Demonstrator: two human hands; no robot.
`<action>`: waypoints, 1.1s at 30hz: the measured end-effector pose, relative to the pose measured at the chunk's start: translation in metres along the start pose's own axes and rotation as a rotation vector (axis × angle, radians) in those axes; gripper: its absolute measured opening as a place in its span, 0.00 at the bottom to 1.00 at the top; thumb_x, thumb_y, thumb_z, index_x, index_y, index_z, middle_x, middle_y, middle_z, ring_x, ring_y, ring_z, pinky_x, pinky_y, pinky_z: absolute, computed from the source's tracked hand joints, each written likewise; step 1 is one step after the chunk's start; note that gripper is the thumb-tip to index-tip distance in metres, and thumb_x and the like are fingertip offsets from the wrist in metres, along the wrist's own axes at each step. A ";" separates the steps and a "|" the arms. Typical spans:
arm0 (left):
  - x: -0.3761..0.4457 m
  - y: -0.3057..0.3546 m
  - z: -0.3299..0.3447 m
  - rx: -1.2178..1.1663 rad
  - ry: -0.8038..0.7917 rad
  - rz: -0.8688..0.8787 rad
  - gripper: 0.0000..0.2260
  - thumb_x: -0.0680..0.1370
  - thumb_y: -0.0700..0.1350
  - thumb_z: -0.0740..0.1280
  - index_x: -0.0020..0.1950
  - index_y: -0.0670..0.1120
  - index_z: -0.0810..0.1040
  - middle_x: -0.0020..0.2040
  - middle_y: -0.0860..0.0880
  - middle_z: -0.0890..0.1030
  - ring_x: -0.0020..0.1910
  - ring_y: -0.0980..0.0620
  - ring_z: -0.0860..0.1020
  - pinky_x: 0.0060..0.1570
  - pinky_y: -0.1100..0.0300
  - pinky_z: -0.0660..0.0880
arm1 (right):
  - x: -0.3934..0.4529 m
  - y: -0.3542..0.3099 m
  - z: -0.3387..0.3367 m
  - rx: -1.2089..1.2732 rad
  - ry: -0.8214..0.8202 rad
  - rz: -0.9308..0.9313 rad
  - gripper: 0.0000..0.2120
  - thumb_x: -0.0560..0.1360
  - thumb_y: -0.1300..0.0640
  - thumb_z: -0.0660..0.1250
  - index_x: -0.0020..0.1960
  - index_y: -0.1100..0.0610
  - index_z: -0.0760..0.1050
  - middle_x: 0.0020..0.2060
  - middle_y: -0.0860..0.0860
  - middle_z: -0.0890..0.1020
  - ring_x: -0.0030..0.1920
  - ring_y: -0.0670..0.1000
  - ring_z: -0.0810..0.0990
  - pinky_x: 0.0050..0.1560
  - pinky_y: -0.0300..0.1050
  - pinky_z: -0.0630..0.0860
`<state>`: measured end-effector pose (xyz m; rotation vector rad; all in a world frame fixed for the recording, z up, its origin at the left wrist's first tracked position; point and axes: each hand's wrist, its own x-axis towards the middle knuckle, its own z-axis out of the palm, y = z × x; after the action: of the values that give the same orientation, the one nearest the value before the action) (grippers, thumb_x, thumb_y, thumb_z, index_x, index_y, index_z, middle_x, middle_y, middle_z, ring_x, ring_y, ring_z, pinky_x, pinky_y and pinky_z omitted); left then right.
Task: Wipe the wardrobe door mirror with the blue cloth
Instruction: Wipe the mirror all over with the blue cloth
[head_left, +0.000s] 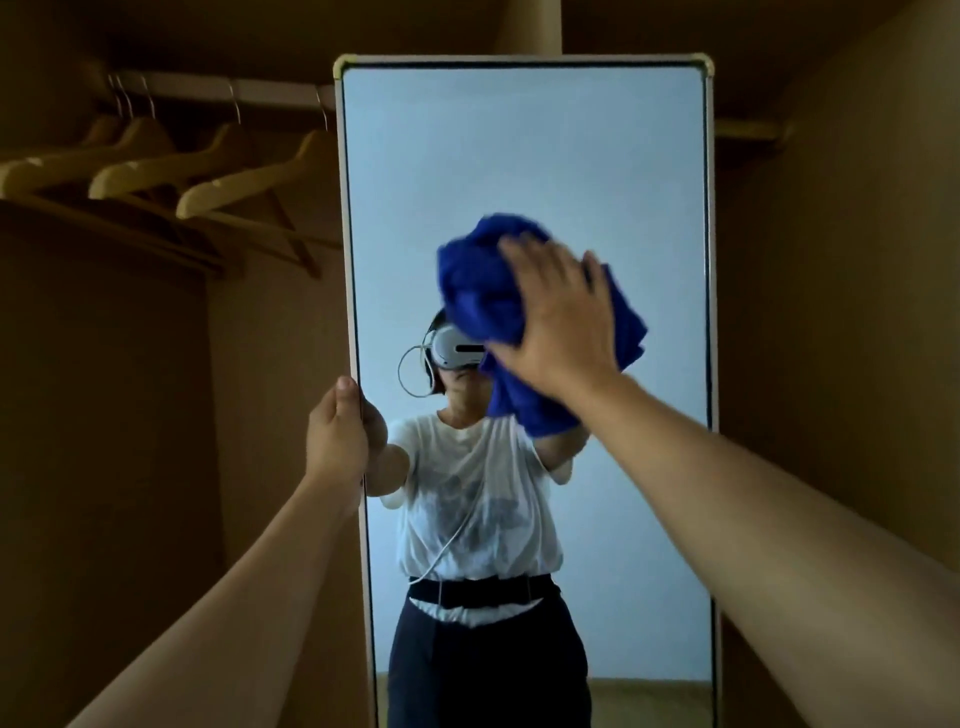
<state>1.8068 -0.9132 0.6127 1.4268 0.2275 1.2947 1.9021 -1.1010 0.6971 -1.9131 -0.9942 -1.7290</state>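
Two hands on the job: right hand (558, 317) lay flat, fingers straight, pressing blue cloth (483, 291) on mirror (519, 156) mid-glass; left hand (337, 441) gripped its left edge.
Cloth looked soft, light, bunched, prob. best held under a flat palm w/ firm pressure; glass likely fragile, so steady at the frame. Mirror's bottom was cut off; streaks couldn't be made out; hangers (208, 182) dim at left.
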 end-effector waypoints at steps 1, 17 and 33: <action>0.000 -0.001 0.001 0.004 0.006 -0.005 0.18 0.82 0.53 0.53 0.35 0.46 0.68 0.24 0.54 0.73 0.22 0.59 0.71 0.23 0.67 0.67 | 0.011 0.007 -0.003 -0.017 0.009 0.061 0.40 0.66 0.42 0.67 0.74 0.54 0.61 0.71 0.52 0.68 0.70 0.56 0.66 0.71 0.61 0.55; -0.031 -0.023 -0.018 -0.229 -0.171 -0.397 0.19 0.81 0.56 0.54 0.55 0.43 0.76 0.49 0.43 0.81 0.51 0.44 0.80 0.57 0.49 0.75 | -0.082 -0.068 0.036 0.083 -0.025 -0.207 0.39 0.66 0.41 0.68 0.73 0.54 0.64 0.70 0.55 0.70 0.70 0.59 0.66 0.69 0.66 0.52; -0.046 -0.052 -0.031 -0.069 -0.246 -0.519 0.33 0.76 0.66 0.54 0.71 0.42 0.66 0.69 0.42 0.71 0.66 0.42 0.71 0.64 0.53 0.67 | -0.221 -0.060 0.038 -0.028 -0.341 -0.716 0.38 0.68 0.41 0.70 0.74 0.52 0.64 0.72 0.54 0.69 0.71 0.59 0.65 0.71 0.66 0.55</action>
<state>1.7920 -0.9112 0.5382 1.3386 0.3558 0.6928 1.8873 -1.0892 0.4659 -2.0565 -1.9799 -1.7712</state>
